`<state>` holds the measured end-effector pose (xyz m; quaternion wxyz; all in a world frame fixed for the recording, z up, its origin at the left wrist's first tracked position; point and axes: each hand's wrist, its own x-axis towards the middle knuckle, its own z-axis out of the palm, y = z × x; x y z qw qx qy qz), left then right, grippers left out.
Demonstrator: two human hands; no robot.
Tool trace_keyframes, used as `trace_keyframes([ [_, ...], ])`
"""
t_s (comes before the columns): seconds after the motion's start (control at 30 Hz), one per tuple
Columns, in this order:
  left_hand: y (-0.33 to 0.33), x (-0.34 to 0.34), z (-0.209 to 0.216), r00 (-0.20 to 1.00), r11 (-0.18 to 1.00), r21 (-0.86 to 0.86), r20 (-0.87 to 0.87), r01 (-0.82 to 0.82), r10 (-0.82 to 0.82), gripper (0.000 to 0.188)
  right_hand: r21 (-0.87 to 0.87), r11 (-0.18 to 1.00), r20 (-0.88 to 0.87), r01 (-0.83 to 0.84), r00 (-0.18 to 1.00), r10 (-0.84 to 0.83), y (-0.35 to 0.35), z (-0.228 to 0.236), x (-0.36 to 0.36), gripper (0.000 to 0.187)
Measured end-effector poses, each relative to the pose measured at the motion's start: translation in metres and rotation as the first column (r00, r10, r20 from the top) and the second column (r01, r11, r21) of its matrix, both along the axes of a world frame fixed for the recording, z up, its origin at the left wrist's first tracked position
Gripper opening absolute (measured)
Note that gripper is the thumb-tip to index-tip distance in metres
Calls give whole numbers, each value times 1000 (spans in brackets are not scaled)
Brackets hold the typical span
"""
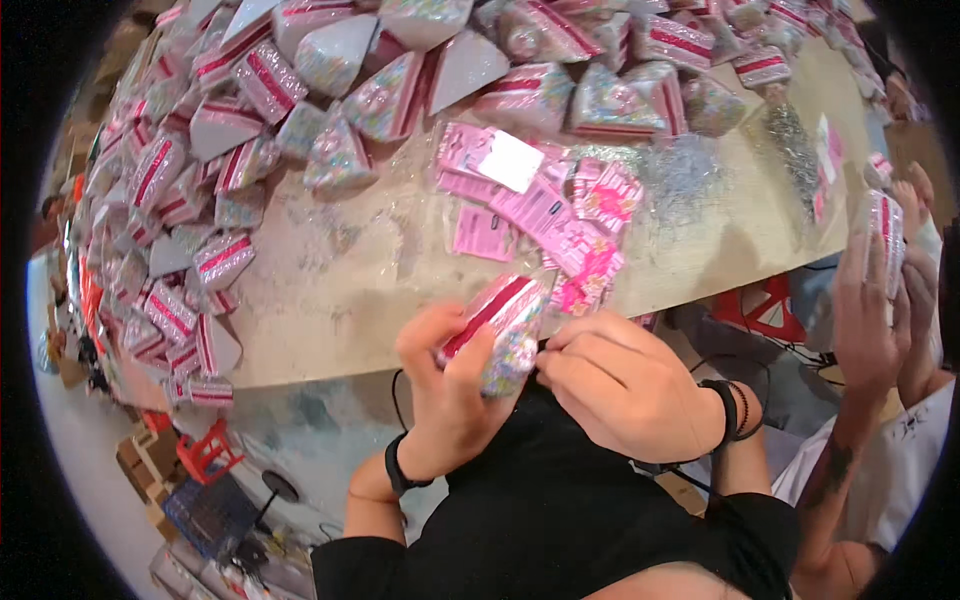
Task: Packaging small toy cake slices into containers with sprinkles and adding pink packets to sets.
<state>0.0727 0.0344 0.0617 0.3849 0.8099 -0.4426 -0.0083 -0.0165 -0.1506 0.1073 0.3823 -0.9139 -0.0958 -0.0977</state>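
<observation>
My left hand (440,405) grips a cake-slice-shaped piece (512,345) over the table's front edge, fingers wrapped around its sides. The slice has red and white stripes and a glittery, multicoloured face turned toward my right hand (635,388). That hand is closed in a pinch at the slice's right side; whatever lies between its fingertips is too small or hidden to name. Just beyond both hands lie pink printed cards (482,232), some striped, with a white blank card (511,160) on top.
A big heap of similar cake slices (268,82) covers the table's (320,330) back and left. Crumpled clear plastic (685,175) lies right of the cards. At right, a co-worker's hands (868,325) hold another slice (884,235). Red stools (765,310) stand below the table.
</observation>
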Motion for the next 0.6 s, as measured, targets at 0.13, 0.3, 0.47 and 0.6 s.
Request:
trace_keyframes([
  [0.13,1,3,-1,995,990,-103,32,95,-92,72,401,915,-82,-52,992,92,-23,-4,-4,24],
  [0.3,-6,-2,-10,972,959,-161,-5,231,-235,70,706,708,-328,17,894,306,-46,-7,-8,21],
  [0.47,-17,-2,-21,973,968,-100,49,228,-225,71,599,801,-379,22,889,259,-43,-17,-13,28],
  [0.6,-31,-2,-15,969,977,-109,187,181,-159,69,687,710,-388,156,904,177,-49,-11,-16,27],
])
